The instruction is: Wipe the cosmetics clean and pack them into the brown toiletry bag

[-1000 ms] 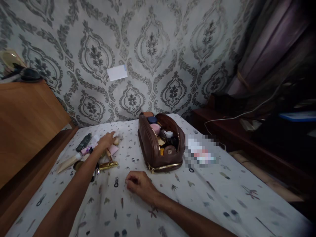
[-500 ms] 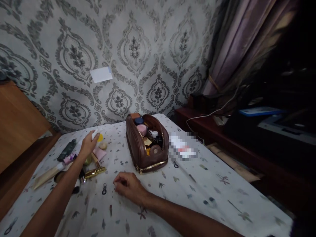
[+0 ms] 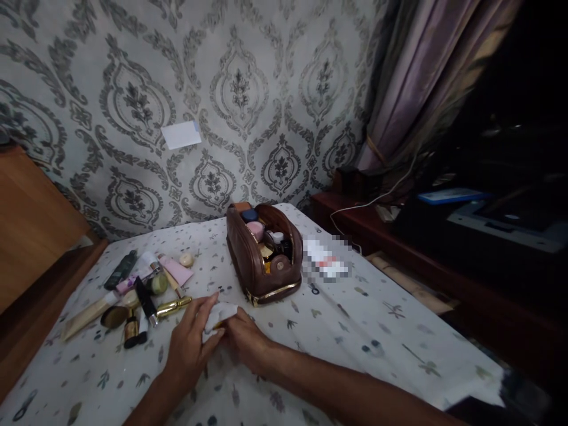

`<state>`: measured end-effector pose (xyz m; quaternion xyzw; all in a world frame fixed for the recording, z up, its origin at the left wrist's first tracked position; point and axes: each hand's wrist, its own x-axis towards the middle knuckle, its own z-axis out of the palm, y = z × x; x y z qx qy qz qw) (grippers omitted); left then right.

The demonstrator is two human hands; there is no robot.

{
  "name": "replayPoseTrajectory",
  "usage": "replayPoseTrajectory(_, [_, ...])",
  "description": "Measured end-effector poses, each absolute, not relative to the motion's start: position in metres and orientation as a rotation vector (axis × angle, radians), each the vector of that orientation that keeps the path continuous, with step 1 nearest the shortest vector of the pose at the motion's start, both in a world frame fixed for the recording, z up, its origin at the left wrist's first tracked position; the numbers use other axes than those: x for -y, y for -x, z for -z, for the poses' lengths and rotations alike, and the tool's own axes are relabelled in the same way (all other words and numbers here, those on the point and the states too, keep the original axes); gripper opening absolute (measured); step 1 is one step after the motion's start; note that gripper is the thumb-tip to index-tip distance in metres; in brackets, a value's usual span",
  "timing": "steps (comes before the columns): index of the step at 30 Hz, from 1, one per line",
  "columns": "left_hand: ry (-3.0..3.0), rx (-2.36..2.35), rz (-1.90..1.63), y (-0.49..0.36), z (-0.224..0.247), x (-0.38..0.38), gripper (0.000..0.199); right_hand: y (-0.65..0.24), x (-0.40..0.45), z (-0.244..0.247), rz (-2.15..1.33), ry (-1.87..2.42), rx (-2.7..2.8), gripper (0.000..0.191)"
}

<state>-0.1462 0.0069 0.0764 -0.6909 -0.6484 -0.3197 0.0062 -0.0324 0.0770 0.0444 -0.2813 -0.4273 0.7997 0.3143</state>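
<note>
Both hands meet low in front of the brown cosmetic bag (image 3: 248,275). Between them is a crumpled white tissue (image 3: 220,313) with a small yellow thing partly covered by it, whose kind I cannot make out. My left hand (image 3: 190,334) closes on the tissue from the left, its thumb and fingers around it. My right hand (image 3: 251,346) grips at the tissue's right side, its fingertips mostly hidden. The bag stands unzipped, with a pink-lidded jar (image 3: 255,231), a blue lid (image 3: 249,215) and other cosmetics inside.
On the white patterned cloth (image 3: 337,355), left, lie a dark green bottle (image 3: 120,270), pink tube (image 3: 176,270), beige tube (image 3: 89,316), black tube (image 3: 145,300), gold tube (image 3: 173,306), brush (image 3: 114,317) and small round jar (image 3: 186,260). A blurred white item (image 3: 326,260) lies right of the bag.
My left hand has come from the cosmetics pile toward me and right, bringing the white tissue and yellow thing to my right hand. My right hand now grips there too.
</note>
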Motion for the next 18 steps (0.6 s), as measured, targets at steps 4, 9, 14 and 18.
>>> replayPoseTrajectory(4, [2.25, 1.994, 1.196, 0.146, -0.074, -0.011, 0.042, 0.022, -0.074, -0.053, -2.207, 0.641, 0.936, 0.031])
replayPoseTrajectory(9, [2.27, 1.98, 1.382, 0.137, -0.079, -0.009, 0.033, 0.014, -0.078, -0.056, -2.239, 0.503, 1.069, 0.032])
replayPoseTrajectory(14, [2.166, 1.988, 1.535, 0.137, -0.085, -0.004, 0.027, 0.018, -0.077, -0.054, -2.29, 0.571, 0.956, 0.036])
replayPoseTrajectory(18, [2.071, 2.025, 1.65, 0.14, -0.087, -0.003, 0.024, 0.021, -0.074, -0.057, -2.322, 0.504, 0.962, 0.038])
